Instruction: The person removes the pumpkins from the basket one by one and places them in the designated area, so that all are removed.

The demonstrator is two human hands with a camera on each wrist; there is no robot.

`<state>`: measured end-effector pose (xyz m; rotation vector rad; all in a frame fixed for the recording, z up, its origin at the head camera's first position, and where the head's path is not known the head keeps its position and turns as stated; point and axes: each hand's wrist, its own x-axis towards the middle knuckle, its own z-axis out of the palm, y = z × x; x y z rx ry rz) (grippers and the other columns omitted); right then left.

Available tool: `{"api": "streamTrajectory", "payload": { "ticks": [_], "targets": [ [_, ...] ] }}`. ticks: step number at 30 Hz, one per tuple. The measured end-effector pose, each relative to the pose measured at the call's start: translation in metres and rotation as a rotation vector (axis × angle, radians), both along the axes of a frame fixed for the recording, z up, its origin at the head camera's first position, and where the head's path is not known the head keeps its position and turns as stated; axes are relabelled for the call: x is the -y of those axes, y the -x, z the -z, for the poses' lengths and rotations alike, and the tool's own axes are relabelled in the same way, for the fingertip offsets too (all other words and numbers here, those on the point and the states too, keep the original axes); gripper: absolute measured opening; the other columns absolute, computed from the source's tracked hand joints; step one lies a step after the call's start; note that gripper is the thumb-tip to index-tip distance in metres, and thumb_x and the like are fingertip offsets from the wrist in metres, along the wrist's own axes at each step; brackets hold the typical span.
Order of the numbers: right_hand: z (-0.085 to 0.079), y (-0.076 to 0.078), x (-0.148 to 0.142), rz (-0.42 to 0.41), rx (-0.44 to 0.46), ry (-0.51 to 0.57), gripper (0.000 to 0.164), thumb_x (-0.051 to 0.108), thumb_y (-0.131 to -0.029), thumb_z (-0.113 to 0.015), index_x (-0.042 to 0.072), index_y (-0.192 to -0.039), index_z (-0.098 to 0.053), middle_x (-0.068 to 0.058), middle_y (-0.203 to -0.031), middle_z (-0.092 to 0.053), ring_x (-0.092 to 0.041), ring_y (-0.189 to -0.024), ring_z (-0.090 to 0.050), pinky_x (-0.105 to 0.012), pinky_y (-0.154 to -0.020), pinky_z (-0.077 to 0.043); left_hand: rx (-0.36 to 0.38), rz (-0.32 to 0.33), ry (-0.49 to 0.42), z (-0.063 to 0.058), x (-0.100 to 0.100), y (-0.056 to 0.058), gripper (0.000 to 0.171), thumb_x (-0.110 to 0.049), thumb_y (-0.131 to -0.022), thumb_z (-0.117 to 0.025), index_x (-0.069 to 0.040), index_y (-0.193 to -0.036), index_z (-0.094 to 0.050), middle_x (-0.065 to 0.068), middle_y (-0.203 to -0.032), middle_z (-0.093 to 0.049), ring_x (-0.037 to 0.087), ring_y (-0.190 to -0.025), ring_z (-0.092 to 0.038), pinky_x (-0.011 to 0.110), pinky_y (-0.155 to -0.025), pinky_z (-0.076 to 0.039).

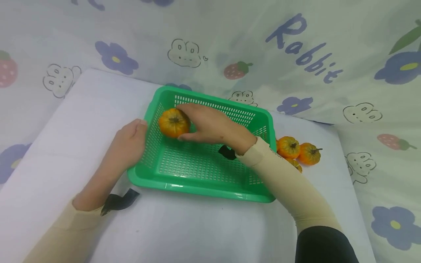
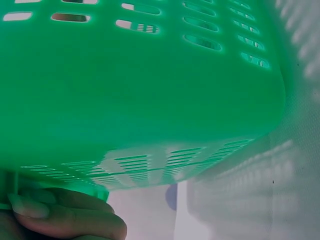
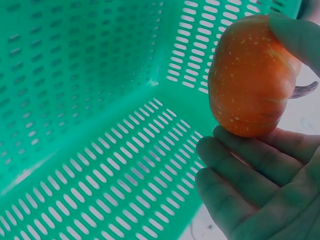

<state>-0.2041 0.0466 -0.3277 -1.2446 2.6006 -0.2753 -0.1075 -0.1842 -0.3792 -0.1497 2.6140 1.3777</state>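
Observation:
A green plastic basket (image 1: 197,190) with slotted walls stands on the white tabletop. My left hand (image 1: 129,144) grips its left rim, and in the left wrist view the curled fingers (image 2: 75,217) show beside the basket's outer wall. Inside, near the far left corner, my right hand (image 1: 212,126) holds a small orange pumpkin (image 1: 171,124). The right wrist view shows that pumpkin (image 3: 252,75) between the thumb above and the fingertips (image 3: 235,140) below, raised over the slotted floor. Its curved stem points away from the basket floor.
Several more small pumpkins (image 1: 288,147) lie grouped on the table just right of the basket, partly hidden by its rim and my right sleeve (image 1: 283,179). Behind the table hangs a cloth (image 1: 138,33) printed with rabbits, flowers and strawberries.

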Motion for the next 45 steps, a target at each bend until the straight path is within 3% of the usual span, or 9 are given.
{"api": "streamTrajectory", "payload": {
  "ticks": [15, 24, 36, 45],
  "targets": [
    [-0.033, -0.036, -0.016, -0.074, -0.055, -0.035, 0.084, 0.046, -0.094, -0.077, 0.007, -0.158, -0.038, -0.005, -0.152, -0.051, -0.02, -0.138, -0.048, -0.034, -0.112, -0.042, 0.001, 0.006, -0.012, -0.001, 0.001, -0.002, 0.059, -0.051, -0.112, -0.015, -0.003, -0.113, -0.05, 0.017, -0.089, -0.053, 0.03, -0.073, -0.056, 0.04, -0.062, -0.052],
    [-0.043, -0.057, -0.041, -0.061, -0.07, -0.004, 0.084, 0.046, -0.094, -0.078, 0.006, -0.157, -0.039, -0.007, -0.152, -0.051, -0.022, -0.139, -0.047, -0.037, -0.112, -0.043, -0.008, 0.01, -0.006, -0.001, 0.0, -0.001, 0.06, -0.05, -0.112, -0.014, -0.003, -0.116, -0.051, 0.016, -0.09, -0.054, 0.029, -0.076, -0.056, 0.04, -0.063, -0.051],
    [-0.053, -0.082, -0.099, 0.071, -0.06, 0.105, 0.084, 0.045, -0.091, -0.082, 0.009, -0.156, -0.042, -0.006, -0.15, -0.052, -0.024, -0.138, -0.049, -0.045, -0.111, -0.045, -0.022, 0.014, 0.014, 0.0, -0.001, -0.002, 0.06, -0.048, -0.112, -0.012, -0.002, -0.115, -0.051, 0.016, -0.087, -0.053, 0.028, -0.071, -0.055, 0.04, -0.06, -0.05],
    [-0.052, -0.105, -0.153, 0.228, -0.085, 0.195, 0.086, 0.039, -0.088, -0.087, 0.013, -0.157, -0.042, -0.006, -0.151, -0.053, -0.027, -0.128, -0.057, -0.052, -0.099, -0.053, -0.027, 0.012, 0.02, 0.0, 0.0, -0.002, 0.06, -0.048, -0.112, -0.012, -0.002, -0.115, -0.051, 0.016, -0.086, -0.052, 0.029, -0.071, -0.053, 0.04, -0.06, -0.049]
  ]
}}
